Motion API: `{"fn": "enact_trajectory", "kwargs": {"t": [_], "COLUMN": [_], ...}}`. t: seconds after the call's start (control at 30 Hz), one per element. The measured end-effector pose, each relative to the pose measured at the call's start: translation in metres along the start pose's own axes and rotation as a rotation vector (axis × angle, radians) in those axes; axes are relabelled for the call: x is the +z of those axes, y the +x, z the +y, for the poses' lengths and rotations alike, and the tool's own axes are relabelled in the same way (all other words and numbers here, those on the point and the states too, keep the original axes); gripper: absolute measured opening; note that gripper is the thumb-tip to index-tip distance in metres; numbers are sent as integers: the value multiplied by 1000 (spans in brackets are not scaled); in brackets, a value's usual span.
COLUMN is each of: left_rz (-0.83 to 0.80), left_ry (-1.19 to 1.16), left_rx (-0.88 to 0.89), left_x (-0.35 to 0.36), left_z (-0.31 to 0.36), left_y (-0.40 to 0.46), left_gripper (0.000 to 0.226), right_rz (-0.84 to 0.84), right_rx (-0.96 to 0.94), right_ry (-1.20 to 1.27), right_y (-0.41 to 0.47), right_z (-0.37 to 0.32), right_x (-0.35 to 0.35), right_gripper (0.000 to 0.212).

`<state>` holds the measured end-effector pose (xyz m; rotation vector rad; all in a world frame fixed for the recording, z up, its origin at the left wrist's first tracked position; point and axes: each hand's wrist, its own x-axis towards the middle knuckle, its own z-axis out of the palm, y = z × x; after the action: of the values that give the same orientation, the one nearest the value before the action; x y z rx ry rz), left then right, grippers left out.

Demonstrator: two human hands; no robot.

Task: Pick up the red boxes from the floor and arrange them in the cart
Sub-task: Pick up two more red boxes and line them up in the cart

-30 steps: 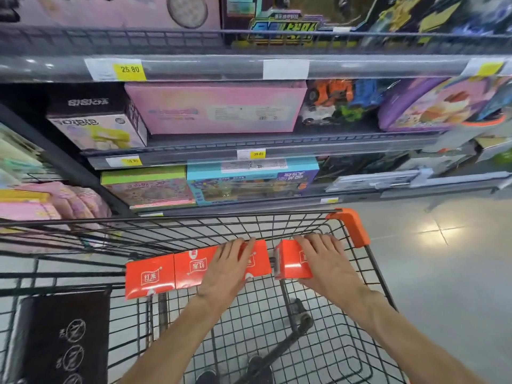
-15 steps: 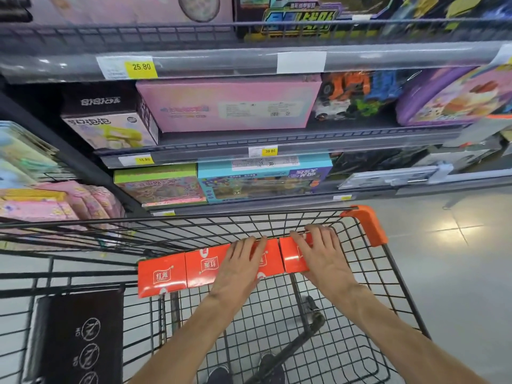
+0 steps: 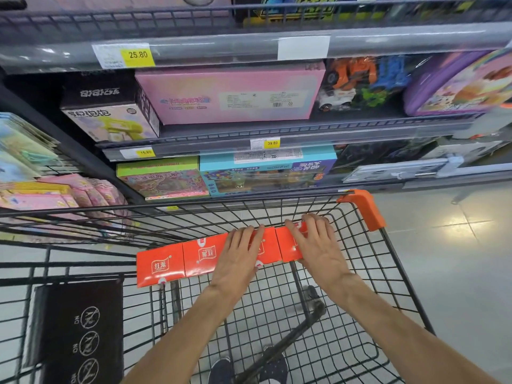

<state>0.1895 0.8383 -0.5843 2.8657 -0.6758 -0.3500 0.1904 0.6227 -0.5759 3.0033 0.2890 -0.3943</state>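
Observation:
Several red boxes (image 3: 177, 261) with white labels lie side by side in a row across the wire floor of the shopping cart (image 3: 340, 339). My left hand (image 3: 238, 259) rests flat, fingers spread, on the middle boxes of the row. My right hand (image 3: 318, 245) lies flat on the rightmost red box (image 3: 286, 249), which touches its neighbour and sits close to the cart's far wall. Both palms hide parts of the boxes beneath them. Neither hand grips anything.
Store shelves with toy boxes, such as a pink box (image 3: 230, 95), rise just beyond the cart. An orange corner guard (image 3: 365, 209) caps the cart's far right corner. A black child-seat flap (image 3: 80, 331) hangs at left. Grey tiled floor (image 3: 457, 259) lies to the right.
My right hand has slid the rightmost box left until it closed the gap and joined the row. My left hand stayed pressed on the middle boxes.

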Motion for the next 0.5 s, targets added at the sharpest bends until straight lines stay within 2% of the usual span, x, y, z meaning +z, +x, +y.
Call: {"fn": "enact_trajectory", "kwargs": {"t": [0.17,0.3,0.37,0.5], "left_rz": [-5,-63,-62,-31], "left_ry": [6,-2,-11,-18], "left_rx": [-20,-10,21,173], "left_x": [1,-8,-19,-59], "left_z": [-2,-1,1,7], "left_y": [2,-4,-8,-10], "left_gripper": [106,105,98,68], "right_rz": [22,19,-9,-44], "right_rx": [-6,-38,-73,-121], "right_ry": [12,47,59,100], "right_y": [0,-8,-15,-34], "right_z": [-4,-2,2,19], "right_x": [2,-6,-13,-52], "right_gripper": [124,117,112,88]}}
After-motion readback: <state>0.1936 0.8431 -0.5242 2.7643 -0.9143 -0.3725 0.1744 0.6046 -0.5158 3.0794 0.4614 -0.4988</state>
